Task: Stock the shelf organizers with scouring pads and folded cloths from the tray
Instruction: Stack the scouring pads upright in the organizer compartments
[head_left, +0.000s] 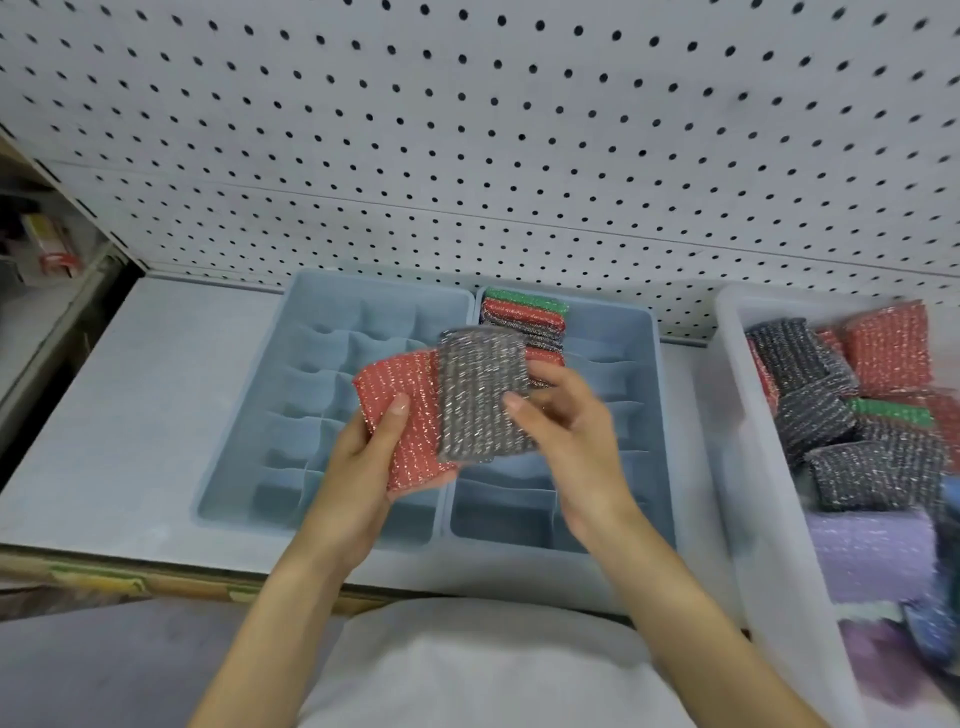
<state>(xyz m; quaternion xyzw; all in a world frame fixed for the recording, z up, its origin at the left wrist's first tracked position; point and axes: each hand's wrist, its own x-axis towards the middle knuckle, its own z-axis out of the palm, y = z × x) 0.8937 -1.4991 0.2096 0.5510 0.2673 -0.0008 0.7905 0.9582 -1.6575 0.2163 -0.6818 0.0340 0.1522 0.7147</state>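
Left hand (363, 462) grips red pad (400, 415), right hand (566, 431) pinches grey pad (480, 395), both above blue organizers (244, 415); tray (748, 467) at shelf's right edge.

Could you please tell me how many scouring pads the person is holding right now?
2: a red pad in the left hand and a grey pad, overlapping it, in the right hand. More could be hidden behind them.
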